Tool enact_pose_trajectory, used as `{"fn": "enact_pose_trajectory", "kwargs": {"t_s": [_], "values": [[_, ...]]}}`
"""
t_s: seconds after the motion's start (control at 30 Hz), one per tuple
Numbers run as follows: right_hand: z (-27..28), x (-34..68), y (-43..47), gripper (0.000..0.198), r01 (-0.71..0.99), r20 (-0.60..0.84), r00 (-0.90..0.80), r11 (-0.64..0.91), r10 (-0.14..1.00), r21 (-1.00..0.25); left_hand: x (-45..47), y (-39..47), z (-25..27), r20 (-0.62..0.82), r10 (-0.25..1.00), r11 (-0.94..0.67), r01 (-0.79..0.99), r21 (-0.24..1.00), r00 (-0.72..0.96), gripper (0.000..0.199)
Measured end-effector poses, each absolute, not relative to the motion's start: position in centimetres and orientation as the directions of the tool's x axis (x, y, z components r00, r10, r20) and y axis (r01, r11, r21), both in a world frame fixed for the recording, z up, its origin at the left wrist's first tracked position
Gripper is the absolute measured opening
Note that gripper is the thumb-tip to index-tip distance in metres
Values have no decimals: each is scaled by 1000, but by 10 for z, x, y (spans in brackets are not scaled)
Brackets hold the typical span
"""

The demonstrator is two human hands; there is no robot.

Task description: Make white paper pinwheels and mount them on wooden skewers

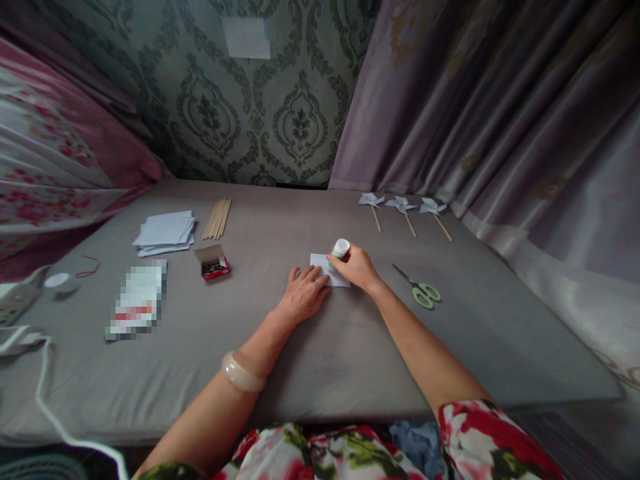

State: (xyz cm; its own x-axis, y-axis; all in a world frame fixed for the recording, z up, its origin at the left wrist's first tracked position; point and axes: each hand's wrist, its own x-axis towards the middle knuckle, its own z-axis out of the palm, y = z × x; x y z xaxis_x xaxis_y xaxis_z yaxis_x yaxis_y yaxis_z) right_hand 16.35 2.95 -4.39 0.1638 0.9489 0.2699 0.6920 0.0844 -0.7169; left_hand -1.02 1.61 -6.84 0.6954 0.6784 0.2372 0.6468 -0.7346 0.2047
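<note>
A small white sheet of paper (340, 280) lies flat on the grey cloth in front of me. My left hand (304, 293) rests on its left part, fingers spread and flat. My right hand (357, 267) is wrapped round a glue stick (341, 249) with a white end and a green label, held upright over the paper. The glue stick's lower end is hidden by my fingers, so I cannot tell whether it touches the sheet. Nearest my right forearm lie green-handled scissors (420, 290), blades partly apart.
At the back right lie three paper pinwheels (401, 205) on sticks. To the left are a stack of white paper (166, 232), several wooden sticks (217, 219), an open red box (214, 264) of small pins, a blurred packet (137, 300) and a white cable (60, 427).
</note>
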Motion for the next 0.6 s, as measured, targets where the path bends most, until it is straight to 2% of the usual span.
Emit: {"fn": "enact_pose_trajectory", "kwargs": {"t_s": [0.2, 0.5, 0.6], "values": [[-41, 162, 30, 20, 737, 271, 50, 148, 961, -660, -10, 16, -68, 232, 677, -736, 648, 196, 699, 30], [-30, 177, 43, 19, 618, 89, -188, 188, 978, -764, -11, 16, -63, 202, 687, -726, 652, 217, 698, 32], [-25, 174, 42, 18, 705, 91, -134, 160, 987, -690, -12, 16, -63, 212, 686, -727, 649, 224, 696, 32]]}}
